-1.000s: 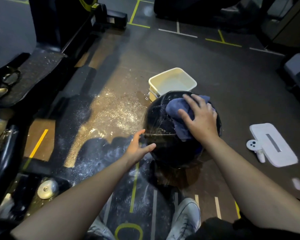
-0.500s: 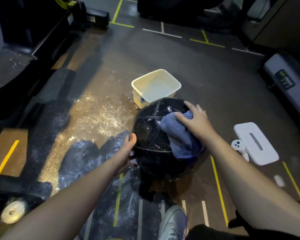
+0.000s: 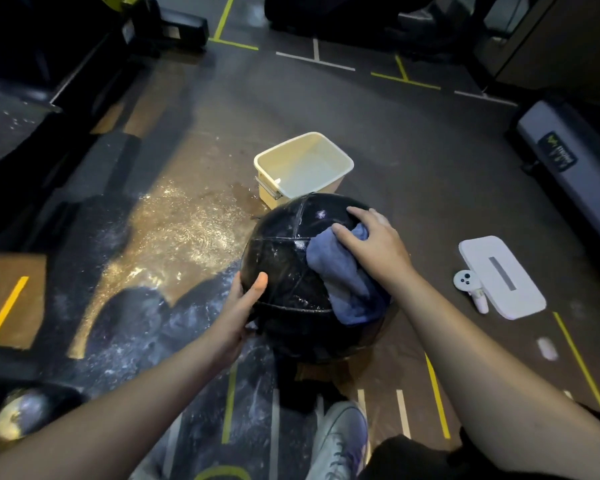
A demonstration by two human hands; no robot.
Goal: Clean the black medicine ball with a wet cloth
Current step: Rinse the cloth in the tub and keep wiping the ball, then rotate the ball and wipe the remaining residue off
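Observation:
The black medicine ball (image 3: 288,265) rests on the floor in front of me, its seamed surface glistening wet. My left hand (image 3: 245,304) grips the ball's left side, thumb on top and fingers curled around the flank. My right hand (image 3: 374,245) presses a blue cloth (image 3: 343,278) flat against the upper right of the ball. The cloth hangs down the ball's right side below my palm.
A cream plastic tub (image 3: 303,166) holding water stands just behind the ball. The floor to the left is wet and shiny (image 3: 174,237). A white flat device (image 3: 501,277) with a small controller (image 3: 470,287) lies to the right. My shoe (image 3: 342,441) sits below the ball. Gym equipment lines both sides.
My left hand moved from hovering beside the ball to gripping its left side. My right hand slid the cloth from the top toward the right side.

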